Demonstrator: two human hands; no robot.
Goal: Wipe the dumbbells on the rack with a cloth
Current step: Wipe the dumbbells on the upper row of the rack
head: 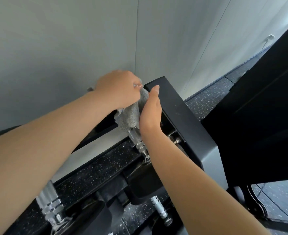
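A grey fluffy cloth (130, 114) is wrapped over the far end of a dumbbell on the top tier of the black rack (180, 114). My left hand (117, 89) grips the cloth from above, fingers closed on it. My right hand (150, 112) presses flat against the cloth's right side, fingers straight. Below the cloth the dumbbell's chrome knurled handle (138, 141) shows, leading to its dark near head (145, 185). Another dumbbell's chrome handle (50, 206) lies at the lower left, and a third chrome handle (160, 209) sits on a lower tier.
A grey panelled wall (72, 39) stands close behind the rack. The rack's black end post rises right beside my right hand. A large black machine (258, 107) fills the right side. Speckled black rubber floor (211, 97) runs along the wall.
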